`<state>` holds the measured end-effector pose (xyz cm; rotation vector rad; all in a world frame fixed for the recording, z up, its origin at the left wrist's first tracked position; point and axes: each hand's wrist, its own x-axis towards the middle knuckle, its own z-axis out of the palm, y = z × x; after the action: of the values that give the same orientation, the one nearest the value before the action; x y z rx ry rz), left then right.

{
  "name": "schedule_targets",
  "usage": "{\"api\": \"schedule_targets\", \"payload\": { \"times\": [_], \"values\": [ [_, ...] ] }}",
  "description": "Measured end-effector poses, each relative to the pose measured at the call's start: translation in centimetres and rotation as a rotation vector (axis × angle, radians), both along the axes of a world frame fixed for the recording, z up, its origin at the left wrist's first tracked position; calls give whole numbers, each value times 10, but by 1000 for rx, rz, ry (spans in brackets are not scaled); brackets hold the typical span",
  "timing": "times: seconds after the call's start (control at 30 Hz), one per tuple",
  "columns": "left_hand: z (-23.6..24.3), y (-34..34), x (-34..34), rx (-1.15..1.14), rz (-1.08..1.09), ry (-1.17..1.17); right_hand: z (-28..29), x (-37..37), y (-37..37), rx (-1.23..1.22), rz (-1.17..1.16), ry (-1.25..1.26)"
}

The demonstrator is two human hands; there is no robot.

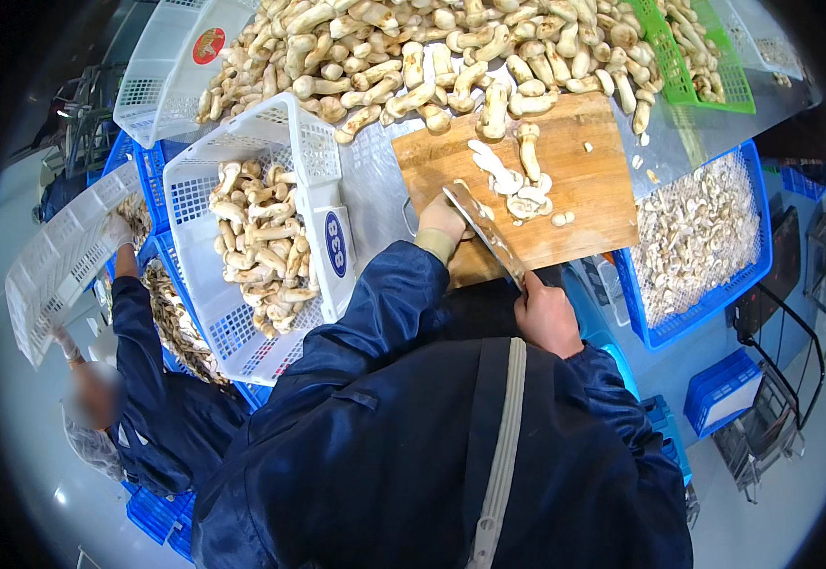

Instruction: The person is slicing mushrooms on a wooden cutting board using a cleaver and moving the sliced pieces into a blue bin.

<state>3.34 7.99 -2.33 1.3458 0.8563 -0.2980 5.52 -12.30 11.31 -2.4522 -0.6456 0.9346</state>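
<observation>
My right hand [547, 315] grips the handle of a knife [487, 232], its broad blade slanting up and left over a wooden cutting board [584, 190]. Beside the blade's far end, my left hand [441, 218] is closed on a pale mushroom [469, 231] at the board's left side; the blade hides part of the fingers and the mushroom. Farther up the board lie a whole thick-stemmed mushroom [529, 152], a long cut piece [489, 163] and several white slices [527, 201].
A big heap of mushrooms [413, 66] covers the metal table behind the board. Left stands a white basket [301, 152] of mushrooms; right, a blue crate [764, 237] of slices. A green basket [740, 90] is far right. At left, a co-worker [161, 379] holds a white crate [33, 284].
</observation>
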Motion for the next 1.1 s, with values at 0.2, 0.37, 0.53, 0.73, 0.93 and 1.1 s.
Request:
{"api": "schedule_targets", "payload": {
  "times": [0.2,0.37,0.53,0.73,0.93,1.1],
  "values": [
    [25,-7,14,-68,124,208,-56,24,31,18,-85,23],
    [33,5,-13,-192,247,92,-55,48,18,152,-106,72],
    [33,1,-2,478,55,86,-46,36,8,141,-264,68],
    [31,-12,22,1037,-267,13,-50,30,8,154,-279,32],
    [42,41,54,964,124,-263,-54,31,7,137,-285,45],
    [46,62,90,1059,-201,55,-49,32,10,138,-289,77]
  ]
}}
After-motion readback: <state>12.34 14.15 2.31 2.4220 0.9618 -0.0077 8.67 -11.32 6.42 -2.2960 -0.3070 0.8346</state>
